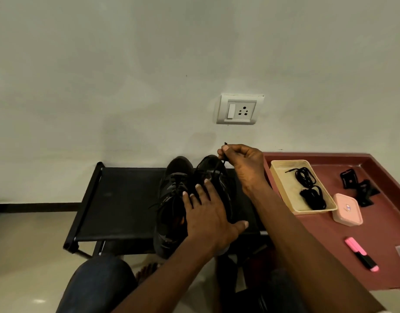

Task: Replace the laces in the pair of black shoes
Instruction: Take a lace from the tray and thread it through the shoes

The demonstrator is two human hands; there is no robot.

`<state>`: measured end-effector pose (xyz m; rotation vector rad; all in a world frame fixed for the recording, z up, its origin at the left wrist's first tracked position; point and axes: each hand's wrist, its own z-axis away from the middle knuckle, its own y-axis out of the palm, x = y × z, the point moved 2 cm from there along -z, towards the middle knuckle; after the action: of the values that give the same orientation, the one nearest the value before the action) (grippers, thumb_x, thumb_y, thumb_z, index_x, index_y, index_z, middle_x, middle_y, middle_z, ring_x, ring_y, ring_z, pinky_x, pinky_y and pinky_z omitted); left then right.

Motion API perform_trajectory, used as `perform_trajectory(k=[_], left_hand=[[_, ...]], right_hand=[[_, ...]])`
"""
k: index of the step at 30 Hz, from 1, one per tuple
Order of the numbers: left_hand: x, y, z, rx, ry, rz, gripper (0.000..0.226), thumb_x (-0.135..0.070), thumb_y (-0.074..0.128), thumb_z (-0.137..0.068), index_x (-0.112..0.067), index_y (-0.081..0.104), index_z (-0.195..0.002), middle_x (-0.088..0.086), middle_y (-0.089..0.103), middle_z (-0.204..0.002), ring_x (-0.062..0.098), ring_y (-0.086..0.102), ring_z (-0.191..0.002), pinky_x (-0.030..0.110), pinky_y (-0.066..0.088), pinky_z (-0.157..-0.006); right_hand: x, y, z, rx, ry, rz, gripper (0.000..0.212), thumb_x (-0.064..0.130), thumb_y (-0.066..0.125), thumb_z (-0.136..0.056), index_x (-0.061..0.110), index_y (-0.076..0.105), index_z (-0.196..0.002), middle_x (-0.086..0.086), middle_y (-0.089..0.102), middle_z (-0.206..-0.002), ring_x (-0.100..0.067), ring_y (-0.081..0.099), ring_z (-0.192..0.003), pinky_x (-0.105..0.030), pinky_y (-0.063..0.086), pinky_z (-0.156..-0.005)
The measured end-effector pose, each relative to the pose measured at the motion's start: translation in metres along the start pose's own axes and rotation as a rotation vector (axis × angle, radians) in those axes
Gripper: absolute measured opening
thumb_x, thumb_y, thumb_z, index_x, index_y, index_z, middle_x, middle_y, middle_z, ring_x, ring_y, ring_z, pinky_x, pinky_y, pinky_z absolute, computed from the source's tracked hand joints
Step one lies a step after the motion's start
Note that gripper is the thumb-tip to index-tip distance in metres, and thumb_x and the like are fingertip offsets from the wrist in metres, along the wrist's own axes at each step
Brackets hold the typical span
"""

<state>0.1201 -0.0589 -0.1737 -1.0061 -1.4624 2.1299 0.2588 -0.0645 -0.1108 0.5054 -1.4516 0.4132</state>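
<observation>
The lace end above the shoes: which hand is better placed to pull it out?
Right. The right hand pinches the lace, while the left hand lies flat on the shoes, steadying them.

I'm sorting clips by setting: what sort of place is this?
Likely a home room: a wall socket plate, a low black rack holding the shoes, a maroon table beside it.
</observation>
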Motion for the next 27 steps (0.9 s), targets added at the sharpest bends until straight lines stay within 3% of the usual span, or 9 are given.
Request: perform_trajectory(k=[2, 5, 7, 10, 14, 21, 27], left_hand=[[-0.004, 0.008, 0.007, -0.024, 0.030, -0.020, 0.134, -0.087, 0.054, -0.076, -0.024, -0.037, -0.152, 0.027, -0.016, -0.167, 0.047, 0.003, -0.156, 0.058, -0.013, -0.121], [-0.003, 0.018, 0.009, 0.042, 0.108, -0.071, 0.123, -0.079, 0.058, -0.083, -0.041, -0.038, -0.148, 0.026, -0.033, -0.162, 0.056, -0.002, -0.153, 0.062, 0.002, -0.123], [-0.003, 0.019, 0.006, 0.084, 0.117, -0.086, 0.120, -0.072, 0.062, -0.086, -0.041, -0.034, -0.151, 0.024, -0.034, -0.162, 0.059, 0.001, -0.151, 0.064, 0.016, -0.121], [-0.007, 0.014, -0.003, 0.114, 0.089, -0.121, 0.115, -0.063, 0.064, -0.090, -0.029, -0.020, -0.160, 0.026, -0.020, -0.167, 0.060, 0.018, -0.148, 0.061, 0.031, -0.116], [-0.010, 0.011, -0.010, 0.142, 0.074, -0.175, 0.109, -0.059, 0.063, -0.092, -0.020, -0.009, -0.163, 0.029, -0.009, -0.168, 0.061, 0.028, -0.142, 0.062, 0.037, -0.110], [-0.005, 0.011, -0.018, 0.171, 0.100, -0.258, 0.112, -0.063, 0.064, -0.088, -0.017, -0.005, -0.164, 0.031, -0.001, -0.168, 0.056, 0.040, -0.138, 0.058, 0.049, -0.104], [-0.006, 0.007, -0.024, 0.184, 0.106, -0.285, 0.115, -0.068, 0.064, -0.084, -0.018, -0.001, -0.164, 0.030, 0.005, -0.168, 0.050, 0.042, -0.139, 0.054, 0.048, -0.108]], right_hand=[[0.008, 0.000, -0.001, 0.007, 0.001, 0.057, 0.006, 0.010, 0.073, -0.095, 0.007, 0.078, -0.092, -0.005, 0.080, -0.085, -0.018, 0.078, -0.084, -0.023, 0.061, -0.077], [0.020, 0.002, 0.001, 0.036, -0.013, 0.116, 0.009, 0.010, 0.068, -0.100, 0.004, 0.074, -0.097, -0.003, 0.080, -0.084, -0.014, 0.077, -0.080, -0.018, 0.058, -0.071], [0.025, 0.004, 0.005, 0.053, -0.032, 0.150, 0.009, 0.011, 0.064, -0.102, 0.006, 0.069, -0.097, -0.001, 0.080, -0.083, -0.012, 0.076, -0.078, -0.015, 0.056, -0.069], [0.028, 0.006, 0.016, 0.082, -0.072, 0.223, 0.011, 0.013, 0.061, -0.104, 0.011, 0.066, -0.095, 0.001, 0.079, -0.081, -0.010, 0.075, -0.077, -0.014, 0.055, -0.069], [0.042, 0.004, 0.025, 0.080, -0.140, 0.226, 0.011, 0.014, 0.061, -0.104, 0.013, 0.065, -0.094, -0.002, 0.076, -0.079, -0.017, 0.074, -0.077, -0.030, 0.061, -0.081], [0.098, 0.013, 0.054, 0.065, -0.309, 0.193, 0.019, 0.007, 0.059, -0.104, 0.011, 0.058, -0.085, -0.003, 0.064, -0.070, -0.022, 0.061, -0.070, -0.053, 0.057, -0.083], [0.193, 0.020, 0.093, 0.049, -0.480, 0.117, 0.020, 0.009, 0.059, -0.104, 0.013, 0.058, -0.084, 0.002, 0.062, -0.067, -0.015, 0.056, -0.064, -0.033, 0.054, -0.063]])
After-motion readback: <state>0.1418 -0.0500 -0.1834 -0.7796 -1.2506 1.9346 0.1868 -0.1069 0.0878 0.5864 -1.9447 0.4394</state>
